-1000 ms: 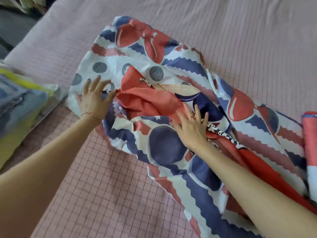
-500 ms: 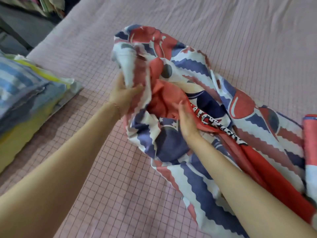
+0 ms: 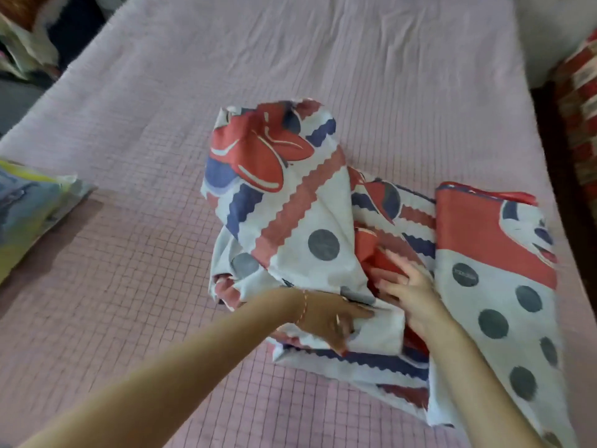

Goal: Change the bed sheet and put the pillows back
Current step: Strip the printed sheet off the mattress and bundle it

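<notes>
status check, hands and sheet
Left hand grips patterned sheet. Right hand open, resting on it. Sheet bunched on pink bed. Nothing blocking.

Printed sheet point(image 3: 300, 221): thin matt woven cloth, creased and bunched, pinched by the left hand point(image 3: 326, 318) and lying soft under the right hand's fingers point(image 3: 392, 279). Bed cover point(image 3: 129, 286) beyond the fingertips: matt pink cloth, finely ribbed and grid-textured, lightly wrinkled.

Two hands point(image 3: 326, 318) point(image 3: 408, 294), one patterned sheet point(image 3: 303, 215), one pillow point(image 3: 29, 208).
</notes>
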